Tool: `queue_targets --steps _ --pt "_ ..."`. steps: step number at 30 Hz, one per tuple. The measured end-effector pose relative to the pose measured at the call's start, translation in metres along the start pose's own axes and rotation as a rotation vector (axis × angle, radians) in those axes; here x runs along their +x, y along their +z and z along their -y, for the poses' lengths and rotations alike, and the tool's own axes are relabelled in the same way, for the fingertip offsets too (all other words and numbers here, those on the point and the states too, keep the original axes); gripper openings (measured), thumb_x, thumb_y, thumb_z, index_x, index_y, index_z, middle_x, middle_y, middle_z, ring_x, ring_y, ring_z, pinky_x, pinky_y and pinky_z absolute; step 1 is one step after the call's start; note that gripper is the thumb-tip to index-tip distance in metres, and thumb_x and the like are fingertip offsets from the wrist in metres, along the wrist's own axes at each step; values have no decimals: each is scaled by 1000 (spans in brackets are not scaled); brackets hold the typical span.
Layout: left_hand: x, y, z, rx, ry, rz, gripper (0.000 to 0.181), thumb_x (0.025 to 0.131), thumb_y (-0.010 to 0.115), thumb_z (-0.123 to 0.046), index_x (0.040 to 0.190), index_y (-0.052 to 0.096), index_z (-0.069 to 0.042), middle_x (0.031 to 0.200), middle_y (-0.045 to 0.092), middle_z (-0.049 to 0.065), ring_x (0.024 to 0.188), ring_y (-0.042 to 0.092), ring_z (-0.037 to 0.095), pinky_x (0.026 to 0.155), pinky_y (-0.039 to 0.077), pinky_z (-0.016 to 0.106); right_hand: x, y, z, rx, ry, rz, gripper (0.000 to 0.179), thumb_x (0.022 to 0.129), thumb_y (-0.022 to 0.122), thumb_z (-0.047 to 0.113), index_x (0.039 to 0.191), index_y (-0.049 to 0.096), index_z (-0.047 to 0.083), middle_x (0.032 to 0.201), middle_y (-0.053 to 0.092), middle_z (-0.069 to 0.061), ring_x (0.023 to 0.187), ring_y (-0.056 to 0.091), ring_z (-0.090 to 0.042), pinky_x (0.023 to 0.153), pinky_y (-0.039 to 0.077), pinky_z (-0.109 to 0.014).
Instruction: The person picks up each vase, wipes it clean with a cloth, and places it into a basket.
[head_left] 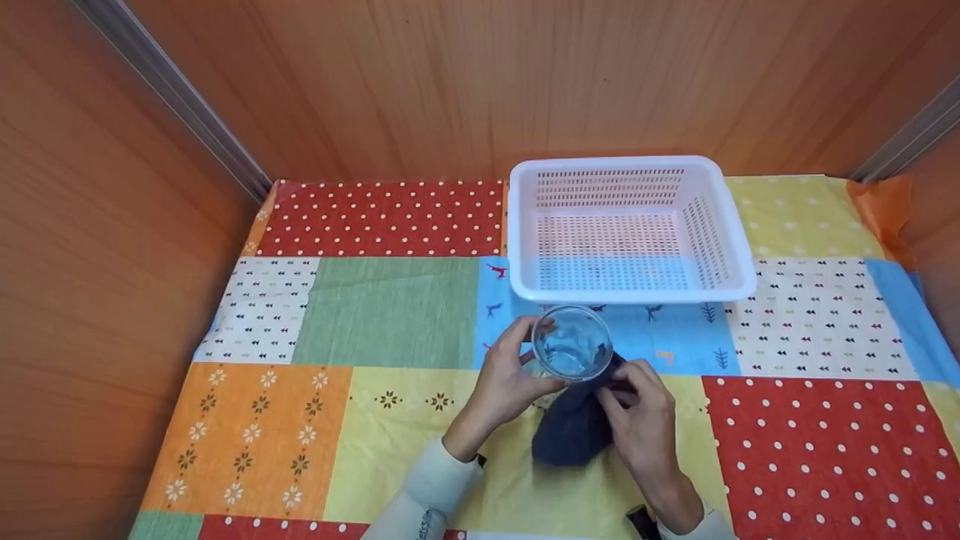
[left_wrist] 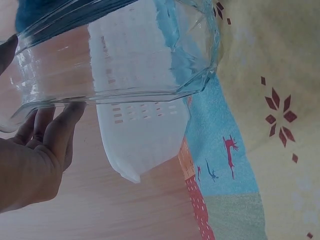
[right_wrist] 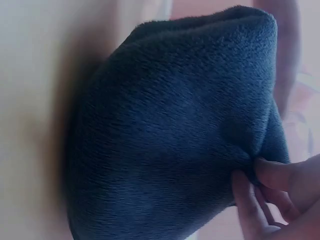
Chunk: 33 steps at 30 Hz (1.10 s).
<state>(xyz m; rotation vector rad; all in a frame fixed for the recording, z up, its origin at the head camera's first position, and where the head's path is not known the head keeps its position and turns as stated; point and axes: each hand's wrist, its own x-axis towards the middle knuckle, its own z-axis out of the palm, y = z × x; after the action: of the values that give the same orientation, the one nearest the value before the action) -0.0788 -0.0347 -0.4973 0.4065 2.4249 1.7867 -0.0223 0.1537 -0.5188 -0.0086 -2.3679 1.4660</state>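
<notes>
A clear glass cup [head_left: 572, 343] is held up off the patchwork cloth, its round mouth towards the head camera. My left hand [head_left: 508, 375] grips it from the left, thumb and fingers around its wall near the rim. In the left wrist view the glass [left_wrist: 135, 60] lies sideways, with facets at its base. My right hand [head_left: 641, 409] pinches a dark blue-grey fuzzy cloth [head_left: 571, 427] between thumb and fingers, right beside the glass. The cloth [right_wrist: 175, 115] hangs folded below the pinch and fills most of the right wrist view.
Behind the hands stands a white plastic basket [head_left: 630, 294] with perforated walls and nothing inside. A patchwork tablecloth [head_left: 390, 315] covers the table. Wood-grain panels [head_left: 450, 82] enclose the back and both sides.
</notes>
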Motion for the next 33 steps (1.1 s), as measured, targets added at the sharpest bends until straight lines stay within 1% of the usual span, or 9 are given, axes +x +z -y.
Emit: queue_targets --steps 2,4,9,13,17,20,25,30,33 --pt "0 0 0 -6 -2 2 73 77 95 -14 141 59 -12 135 64 10 123 60 31 103 57 52 1 -1 5 35 -15 -32 22 84 73 -19 84 66 2 90 61 -6 89 68 -15 80 56 -10" --pt "0 1 0 -9 -4 3 73 77 95 -13 140 60 -12 135 64 11 123 60 31 104 56 53 1 -1 7 41 -27 -51 24 83 72 -20 82 66 2 89 61 -6 89 66 -9 80 55 -8" --pt "0 1 -1 -14 -2 3 73 77 95 -13 140 60 -11 136 63 15 125 59 36 104 56 53 1 0 3 20 -28 -54 26 81 72 -23 83 68 3 88 62 -5 87 61 -2 79 54 -7" --pt "-1 0 -1 -18 -3 8 73 78 95 -14 141 59 -11 137 62 15 126 59 37 105 56 53 2 0 -2 -5 -23 -31 26 82 73 -22 84 70 4 89 63 -5 86 62 -6 79 54 -7" --pt "-1 0 0 -11 -13 7 73 78 96 -15 141 59 -14 137 63 13 125 59 32 105 56 52 1 0 -10 -39 2 1 25 82 72 -20 83 69 4 88 63 -5 84 64 -13 76 54 -9" --pt "-1 0 0 -2 -15 -1 73 77 96 -16 140 59 -15 136 63 11 124 59 30 105 56 52 -2 3 -19 -73 27 29 23 82 71 -20 83 66 3 87 62 -4 84 66 -17 73 58 -15" --pt "-1 1 0 -6 -14 -11 73 76 96 -15 139 60 -15 133 63 6 125 60 35 105 56 52 -7 6 -33 -140 56 87 24 82 72 -17 81 63 5 85 61 -4 84 68 -24 71 61 -28" --pt "-2 1 0 -4 -15 -17 72 75 96 -15 138 60 -14 131 64 5 125 60 35 104 56 51 -8 6 -44 -213 32 137 29 78 76 -17 78 59 7 83 62 -5 80 69 -26 69 58 -36" --pt "-2 2 0 -5 -3 -21 70 75 97 -16 136 61 -13 130 64 4 124 60 35 104 57 50 -7 5 -48 -250 18 162 29 76 76 -16 77 58 7 81 61 -5 77 67 -28 68 56 -38"
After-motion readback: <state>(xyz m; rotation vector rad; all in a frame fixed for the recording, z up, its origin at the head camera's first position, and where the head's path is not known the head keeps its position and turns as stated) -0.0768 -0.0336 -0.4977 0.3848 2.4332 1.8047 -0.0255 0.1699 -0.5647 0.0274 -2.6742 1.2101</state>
